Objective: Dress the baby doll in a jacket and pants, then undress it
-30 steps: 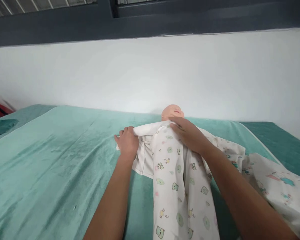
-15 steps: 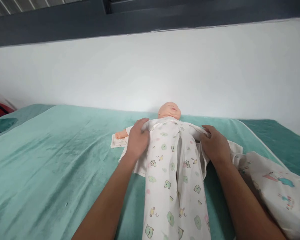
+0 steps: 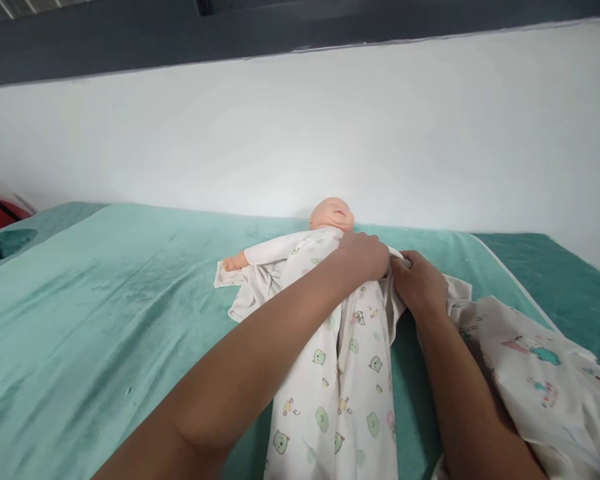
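Garment (image 3: 330,380): white, printed with green bear heads, green blobs, small yellow figures and a few pink spots. Doll (image 3: 331,213): plain pink. Bunched cloth (image 3: 550,387): white, teal and reddish motifs. Cover (image 3: 110,320): unpatterned sea-green, darker teal past a white line. Wall (image 3: 300,140): white.

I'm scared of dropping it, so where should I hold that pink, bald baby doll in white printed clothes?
Hold the pink, bald baby doll around its clothed chest, probably one hand from each side: it lies face up on the pale green cloth sheet, and its visible arm stretches sideways, so its side seems reachable. The loose white printed clothes might slip.
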Demonstrator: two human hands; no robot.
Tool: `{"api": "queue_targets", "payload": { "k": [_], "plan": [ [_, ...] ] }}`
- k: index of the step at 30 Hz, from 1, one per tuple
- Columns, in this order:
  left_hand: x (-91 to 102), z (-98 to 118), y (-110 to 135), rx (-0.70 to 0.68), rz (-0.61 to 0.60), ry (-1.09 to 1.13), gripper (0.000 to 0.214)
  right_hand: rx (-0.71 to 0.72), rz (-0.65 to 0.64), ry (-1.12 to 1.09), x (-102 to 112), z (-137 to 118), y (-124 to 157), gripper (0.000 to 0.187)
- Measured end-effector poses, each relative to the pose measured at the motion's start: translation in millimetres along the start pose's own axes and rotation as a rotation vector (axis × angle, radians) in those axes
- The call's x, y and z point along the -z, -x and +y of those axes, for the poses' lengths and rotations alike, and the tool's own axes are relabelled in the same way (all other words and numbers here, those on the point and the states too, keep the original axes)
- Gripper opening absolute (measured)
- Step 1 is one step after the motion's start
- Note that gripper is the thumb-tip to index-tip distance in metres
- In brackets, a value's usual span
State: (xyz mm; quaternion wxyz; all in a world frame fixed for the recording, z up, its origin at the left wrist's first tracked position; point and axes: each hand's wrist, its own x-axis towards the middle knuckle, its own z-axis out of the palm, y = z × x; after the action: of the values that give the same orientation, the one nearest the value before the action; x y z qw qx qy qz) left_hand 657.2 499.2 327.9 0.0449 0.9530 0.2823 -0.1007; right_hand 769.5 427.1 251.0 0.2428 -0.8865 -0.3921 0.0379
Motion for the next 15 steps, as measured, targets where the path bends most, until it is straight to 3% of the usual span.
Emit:
{"api": "queue_targets", "payload": {
  "k": [7, 15],
  "plan": [
    [-0.3, 12, -38, 0.071, -0.167, -0.082, 0.042, 0.024, -0.002, 0.005, 0, 5, -4, 0.041],
    [-1.6, 10, -35, 0.08, -0.102, -0.092, 0.041, 0.006, 0.005, -0.031, 1, 12, -10, 0.04]
  ]
}}
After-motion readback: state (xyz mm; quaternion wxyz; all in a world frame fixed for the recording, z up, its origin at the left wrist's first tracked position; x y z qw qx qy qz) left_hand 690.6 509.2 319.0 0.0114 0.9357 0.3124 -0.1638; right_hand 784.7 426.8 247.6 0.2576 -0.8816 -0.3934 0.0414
